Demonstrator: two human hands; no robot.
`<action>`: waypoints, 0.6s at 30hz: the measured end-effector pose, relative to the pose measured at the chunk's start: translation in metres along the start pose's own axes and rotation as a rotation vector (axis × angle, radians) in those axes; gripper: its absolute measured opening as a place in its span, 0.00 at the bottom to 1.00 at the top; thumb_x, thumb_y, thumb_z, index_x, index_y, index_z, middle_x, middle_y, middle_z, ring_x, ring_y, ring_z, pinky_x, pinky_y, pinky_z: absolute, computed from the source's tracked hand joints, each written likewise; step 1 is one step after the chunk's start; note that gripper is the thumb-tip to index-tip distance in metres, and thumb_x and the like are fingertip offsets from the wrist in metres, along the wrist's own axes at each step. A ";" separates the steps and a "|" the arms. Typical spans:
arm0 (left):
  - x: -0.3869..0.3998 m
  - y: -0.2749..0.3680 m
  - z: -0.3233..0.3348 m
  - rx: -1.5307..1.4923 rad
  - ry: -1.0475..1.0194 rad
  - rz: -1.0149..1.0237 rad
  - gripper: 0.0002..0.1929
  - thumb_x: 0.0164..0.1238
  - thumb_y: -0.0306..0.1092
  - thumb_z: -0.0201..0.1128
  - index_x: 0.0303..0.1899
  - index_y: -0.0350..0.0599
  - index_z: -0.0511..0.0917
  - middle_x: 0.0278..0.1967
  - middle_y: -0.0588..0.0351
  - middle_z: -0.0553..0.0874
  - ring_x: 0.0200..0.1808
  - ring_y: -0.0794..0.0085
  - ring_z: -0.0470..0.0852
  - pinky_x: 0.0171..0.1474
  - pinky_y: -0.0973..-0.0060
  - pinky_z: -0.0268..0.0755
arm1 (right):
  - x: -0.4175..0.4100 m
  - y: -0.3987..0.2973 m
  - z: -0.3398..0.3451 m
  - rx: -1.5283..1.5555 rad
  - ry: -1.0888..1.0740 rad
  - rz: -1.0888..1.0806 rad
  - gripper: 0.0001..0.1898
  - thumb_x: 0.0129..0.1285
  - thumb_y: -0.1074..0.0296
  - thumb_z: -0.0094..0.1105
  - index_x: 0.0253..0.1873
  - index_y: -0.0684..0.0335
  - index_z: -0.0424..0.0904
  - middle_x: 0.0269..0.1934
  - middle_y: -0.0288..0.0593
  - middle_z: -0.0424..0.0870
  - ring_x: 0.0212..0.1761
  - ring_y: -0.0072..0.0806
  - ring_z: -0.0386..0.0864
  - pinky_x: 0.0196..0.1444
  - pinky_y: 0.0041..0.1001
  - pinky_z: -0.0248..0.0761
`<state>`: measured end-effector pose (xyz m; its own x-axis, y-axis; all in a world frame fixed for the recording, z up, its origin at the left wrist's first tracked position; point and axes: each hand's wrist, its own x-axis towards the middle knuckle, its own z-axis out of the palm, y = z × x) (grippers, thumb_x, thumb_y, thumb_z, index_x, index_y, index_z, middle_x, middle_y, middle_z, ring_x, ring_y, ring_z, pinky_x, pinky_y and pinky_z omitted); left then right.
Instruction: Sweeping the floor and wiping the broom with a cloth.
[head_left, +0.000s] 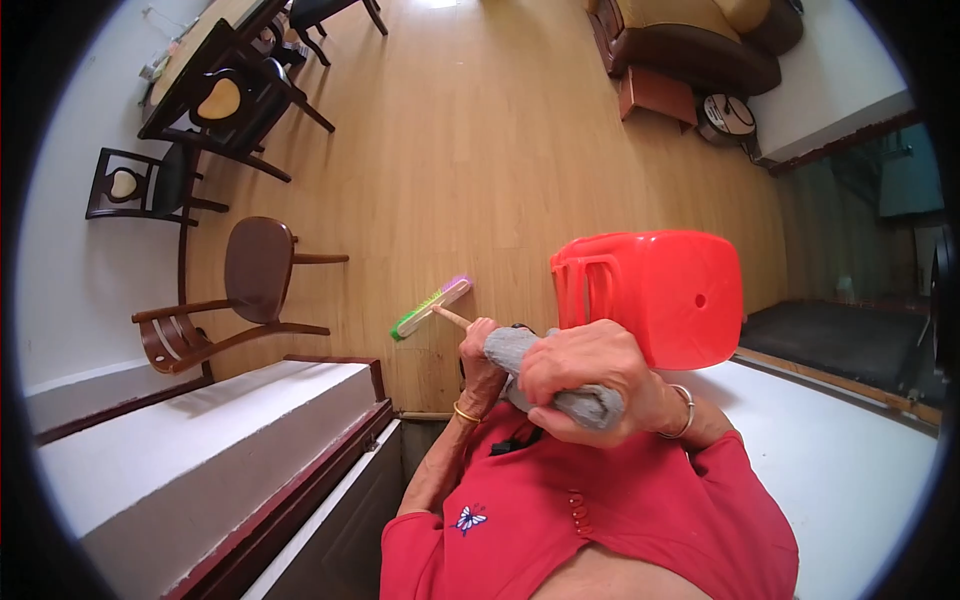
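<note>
My right hand (589, 375) is closed around a rolled grey cloth (510, 346) near my chest. Lower along the same stick, my left hand (482, 346) grips just beside the cloth. From below my left hand runs the wooden handle (452, 317) of a broom. Its pale head (433, 308), with green, yellow and purple bristles, rests on the wood floor ahead. The cloth seems to be wrapped about the upper handle; how it is fastened cannot be seen. Part of the handle is hidden by my hands.
Stacked red plastic stools (686, 300) stand close on the right. A brown wooden chair (259, 270) is at the left, with dark chairs (225, 105) and a table (196, 52) beyond. A wall and door frame (379, 382) lie near on the left. A sofa (686, 45) stands far right.
</note>
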<state>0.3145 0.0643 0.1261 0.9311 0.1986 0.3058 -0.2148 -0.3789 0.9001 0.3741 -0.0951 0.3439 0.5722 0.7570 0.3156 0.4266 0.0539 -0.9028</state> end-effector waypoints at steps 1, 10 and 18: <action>-0.001 -0.003 -0.004 0.010 0.020 0.015 0.14 0.51 0.37 0.64 0.22 0.41 0.67 0.21 0.48 0.68 0.26 0.53 0.71 0.31 0.64 0.62 | 0.002 -0.006 0.001 -0.004 -0.012 -0.024 0.07 0.45 0.80 0.65 0.27 0.63 0.75 0.25 0.42 0.79 0.28 0.36 0.81 0.40 0.32 0.78; 0.012 0.064 -0.017 0.028 -0.212 0.067 0.10 0.53 0.34 0.62 0.26 0.40 0.70 0.24 0.46 0.71 0.29 0.51 0.73 0.33 0.62 0.65 | -0.018 -0.053 0.015 0.119 -0.067 -0.270 0.15 0.47 0.68 0.76 0.27 0.63 0.74 0.23 0.42 0.78 0.28 0.37 0.82 0.37 0.33 0.77; -0.012 0.024 0.014 -0.175 -0.392 -0.044 0.11 0.55 0.33 0.62 0.39 0.41 0.76 0.38 0.49 0.77 0.43 0.55 0.77 0.49 0.64 0.70 | -0.044 -0.007 0.042 -0.113 0.020 -0.249 0.13 0.49 0.70 0.73 0.25 0.61 0.72 0.22 0.40 0.77 0.23 0.34 0.78 0.23 0.30 0.66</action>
<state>0.3018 0.0399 0.1400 0.9747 -0.1605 0.1554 -0.1879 -0.2124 0.9589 0.3162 -0.1018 0.3244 0.4527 0.7165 0.5307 0.6307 0.1634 -0.7586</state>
